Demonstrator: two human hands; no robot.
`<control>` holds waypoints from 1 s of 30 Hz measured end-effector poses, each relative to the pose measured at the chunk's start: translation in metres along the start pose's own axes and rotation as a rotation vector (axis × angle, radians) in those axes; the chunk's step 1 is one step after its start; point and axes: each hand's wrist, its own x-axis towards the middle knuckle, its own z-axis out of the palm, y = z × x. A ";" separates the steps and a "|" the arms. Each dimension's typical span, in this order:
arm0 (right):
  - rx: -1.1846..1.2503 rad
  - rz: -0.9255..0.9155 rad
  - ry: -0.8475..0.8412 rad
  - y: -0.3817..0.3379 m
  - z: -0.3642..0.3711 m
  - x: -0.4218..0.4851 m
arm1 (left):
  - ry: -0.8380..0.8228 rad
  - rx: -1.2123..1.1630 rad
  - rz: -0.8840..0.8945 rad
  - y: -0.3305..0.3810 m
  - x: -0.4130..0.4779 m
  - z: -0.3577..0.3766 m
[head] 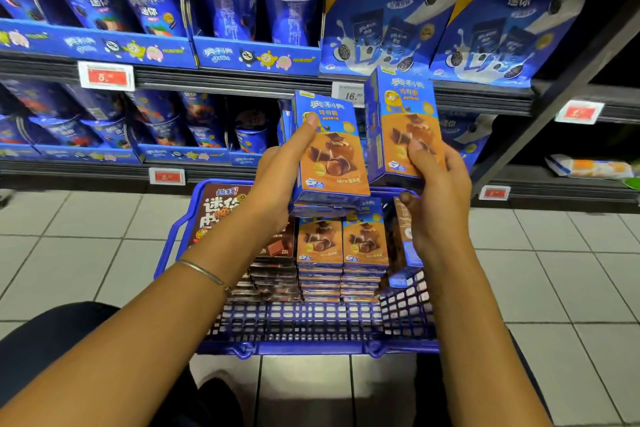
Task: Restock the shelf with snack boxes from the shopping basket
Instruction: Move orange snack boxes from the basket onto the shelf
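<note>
1. Supermarket shelves packed with blue snack packs rise behind a white tiled floor.
2. A blue basket on the floor holds stacked snack boxes.
3. The left hand grips a first box upright above the basket, thumb pressed on its front.
4. The right hand holds a second box just beside it, fingers curled round its lower end.

I see two blue-and-orange boxes held upright over the far edge of the blue shopping basket: the left snack box in my left hand, and the right snack box, slightly higher, in my right hand. Matching stacked boxes lie flat mid-basket, with brown boxes along its left side.
</note>
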 end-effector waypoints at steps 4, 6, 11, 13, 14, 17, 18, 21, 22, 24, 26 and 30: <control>-0.122 0.031 -0.144 -0.001 0.008 -0.007 | 0.037 0.017 0.011 -0.003 0.001 0.002; -0.188 0.006 -0.185 0.002 0.016 -0.014 | 0.008 -0.001 0.021 -0.005 -0.002 0.005; -0.301 -0.040 -0.246 0.005 0.029 -0.027 | -0.015 -0.027 0.016 -0.008 -0.010 0.012; -0.288 -0.046 -0.286 0.003 0.028 -0.024 | -0.026 -0.046 0.029 -0.008 -0.011 0.014; -0.258 -0.037 -0.282 0.002 0.026 -0.019 | -0.034 -0.068 0.034 -0.009 -0.011 0.014; -0.165 0.060 -0.111 0.017 0.012 0.003 | -0.076 -0.127 0.037 -0.007 -0.010 0.015; -0.214 0.095 -0.037 0.027 0.005 0.011 | -0.093 -0.139 0.037 -0.006 -0.011 0.016; -0.525 0.206 0.006 0.073 -0.020 0.026 | -0.108 -0.153 0.052 -0.004 -0.013 0.017; -0.609 0.250 -0.017 0.090 -0.027 0.028 | -0.105 -0.153 0.057 -0.003 -0.014 0.016; -0.742 0.289 -0.059 0.116 -0.038 0.027 | -0.101 -0.152 0.061 -0.003 -0.015 0.017; -0.817 0.294 -0.083 0.132 -0.042 0.026 | -0.101 -0.164 0.069 -0.002 -0.015 0.017; -0.958 0.335 -0.098 0.149 -0.047 0.026 | -0.121 -0.201 0.075 -0.002 -0.017 0.018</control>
